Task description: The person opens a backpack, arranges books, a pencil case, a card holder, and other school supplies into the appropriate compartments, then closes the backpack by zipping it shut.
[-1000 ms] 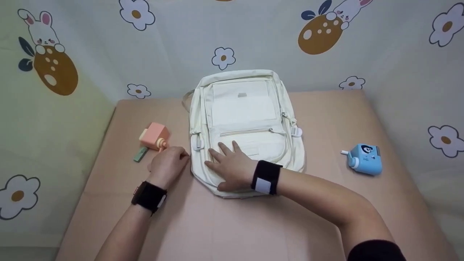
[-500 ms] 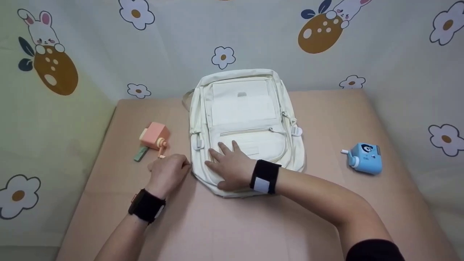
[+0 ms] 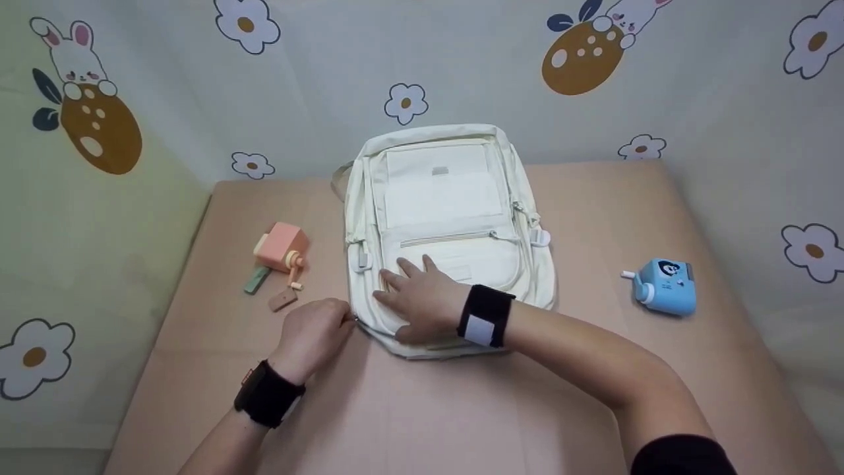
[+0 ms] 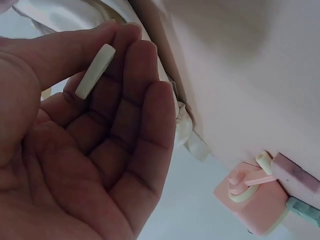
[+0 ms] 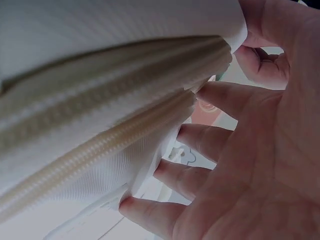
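Observation:
A cream backpack [image 3: 443, 191] lies front side up on the table. At its lower left edge, my left hand [image 3: 316, 333] pinches a small pale zipper pull [image 4: 95, 72] between thumb and index finger, the other fingers curled alongside. My right hand [image 3: 425, 300] rests on the lower front of the backpack with its fingers spread. In the right wrist view, the fingertips touch the cream fabric beside a zipper track [image 5: 95, 150].
Left of the backpack stands a pink crank pencil sharpener [image 3: 281, 245], with a green block [image 3: 256, 280] and a brownish block [image 3: 283, 299] near it. A blue crank pencil sharpener [image 3: 666, 287] lies at the right. Patterned cloth [image 3: 316, 79] hangs behind the table.
My left hand has slid down along the backpack's left edge toward its bottom corner, uncovering the brownish block and the sharpener's crank. My right hand has stayed on the backpack.

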`<state>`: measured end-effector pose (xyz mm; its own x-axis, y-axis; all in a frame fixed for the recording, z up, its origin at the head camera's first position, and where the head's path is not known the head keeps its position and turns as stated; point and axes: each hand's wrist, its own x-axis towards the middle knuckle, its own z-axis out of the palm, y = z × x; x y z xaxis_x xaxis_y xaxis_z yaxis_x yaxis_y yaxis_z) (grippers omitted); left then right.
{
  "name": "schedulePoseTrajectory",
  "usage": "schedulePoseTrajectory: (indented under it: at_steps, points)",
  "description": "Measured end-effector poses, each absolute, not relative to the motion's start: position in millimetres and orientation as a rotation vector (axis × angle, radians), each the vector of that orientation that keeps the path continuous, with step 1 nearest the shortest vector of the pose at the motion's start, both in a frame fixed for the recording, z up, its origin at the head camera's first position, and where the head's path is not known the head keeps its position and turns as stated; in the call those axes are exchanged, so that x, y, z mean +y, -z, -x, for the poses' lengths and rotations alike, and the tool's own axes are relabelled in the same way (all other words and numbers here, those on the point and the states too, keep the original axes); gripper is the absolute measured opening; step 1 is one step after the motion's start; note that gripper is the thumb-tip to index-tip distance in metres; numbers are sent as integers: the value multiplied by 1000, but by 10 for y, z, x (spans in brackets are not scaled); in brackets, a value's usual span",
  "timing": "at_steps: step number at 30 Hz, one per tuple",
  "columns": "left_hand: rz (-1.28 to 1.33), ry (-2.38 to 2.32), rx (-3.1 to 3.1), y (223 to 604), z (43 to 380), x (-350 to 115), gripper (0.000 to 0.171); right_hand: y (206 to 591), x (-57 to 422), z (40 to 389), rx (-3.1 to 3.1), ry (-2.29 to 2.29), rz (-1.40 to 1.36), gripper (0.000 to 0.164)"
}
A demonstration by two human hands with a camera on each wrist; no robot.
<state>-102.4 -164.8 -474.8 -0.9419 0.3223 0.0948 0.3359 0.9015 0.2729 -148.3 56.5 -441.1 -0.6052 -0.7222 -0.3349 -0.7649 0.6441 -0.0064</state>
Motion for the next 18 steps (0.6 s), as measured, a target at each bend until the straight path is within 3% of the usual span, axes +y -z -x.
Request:
schedulePoseTrajectory:
  at_steps: [11,18]
  points:
    - [432,563,-3023,4822,1029,-1673,14,4353,856,1338,2567,-161,1314,85]
    - [412,582,-3032,4808,1023,-1687,6,4406,1330,1193,2617,-29,1362,76]
